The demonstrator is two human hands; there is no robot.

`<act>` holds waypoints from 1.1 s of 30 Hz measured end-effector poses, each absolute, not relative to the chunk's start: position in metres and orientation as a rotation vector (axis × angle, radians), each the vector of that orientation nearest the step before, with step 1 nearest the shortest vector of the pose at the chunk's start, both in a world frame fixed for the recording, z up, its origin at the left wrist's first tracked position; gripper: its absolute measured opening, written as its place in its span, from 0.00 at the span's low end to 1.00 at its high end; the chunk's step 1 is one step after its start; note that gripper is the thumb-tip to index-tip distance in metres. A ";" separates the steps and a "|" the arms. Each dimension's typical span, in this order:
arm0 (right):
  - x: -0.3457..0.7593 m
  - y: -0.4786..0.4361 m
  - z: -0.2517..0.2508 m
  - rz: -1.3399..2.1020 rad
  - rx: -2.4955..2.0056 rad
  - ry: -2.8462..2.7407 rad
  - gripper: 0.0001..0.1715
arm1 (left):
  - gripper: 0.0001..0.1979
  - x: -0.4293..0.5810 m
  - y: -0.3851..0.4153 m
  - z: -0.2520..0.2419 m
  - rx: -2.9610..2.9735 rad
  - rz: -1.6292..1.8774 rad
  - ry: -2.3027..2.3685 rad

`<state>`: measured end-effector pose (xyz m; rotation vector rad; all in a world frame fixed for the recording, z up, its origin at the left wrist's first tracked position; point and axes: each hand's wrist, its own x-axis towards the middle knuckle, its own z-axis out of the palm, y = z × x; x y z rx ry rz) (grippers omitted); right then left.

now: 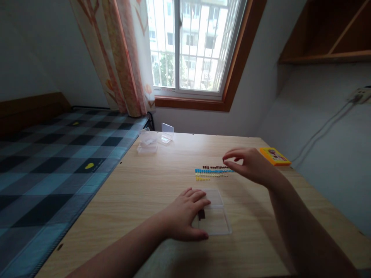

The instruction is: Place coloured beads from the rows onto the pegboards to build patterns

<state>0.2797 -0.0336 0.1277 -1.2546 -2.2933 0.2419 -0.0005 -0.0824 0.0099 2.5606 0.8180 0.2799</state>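
Note:
My left hand [188, 214] lies with fingers spread over the left side of an opened clear plastic box [217, 221]. Inside the box, beside my palm, sits a dark brown block piece [202, 214], partly covered by the hand. My right hand [246, 164] is raised above the far right of the table, thumb and forefinger pinching a tiny dark brown brick [223, 160]. Below it run rows of small bricks: brown bricks [216, 167], blue bricks [210, 171], cream bricks [208, 175] and yellow bricks [203, 179]. The right ends of the upper rows are hidden behind the right hand.
Several clear plastic boxes [147, 147] stand at the table's far left corner, one with its lid [168, 129] up. A yellow box [274, 156] lies near the right edge of the wooden table [139, 200]. A checkered bed [58, 162] adjoins on the left.

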 end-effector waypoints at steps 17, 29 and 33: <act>0.241 -0.122 0.053 0.414 -1.349 -2.755 0.08 | 0.46 0.001 -0.081 0.007 2.580 0.271 0.795; 0.256 -0.123 0.045 0.434 -1.298 -2.654 0.11 | 0.46 0.003 -0.081 0.007 2.568 0.250 0.795; 0.260 -0.123 0.041 0.492 -1.093 -2.715 0.11 | 0.46 0.003 -0.081 0.008 2.577 0.248 0.797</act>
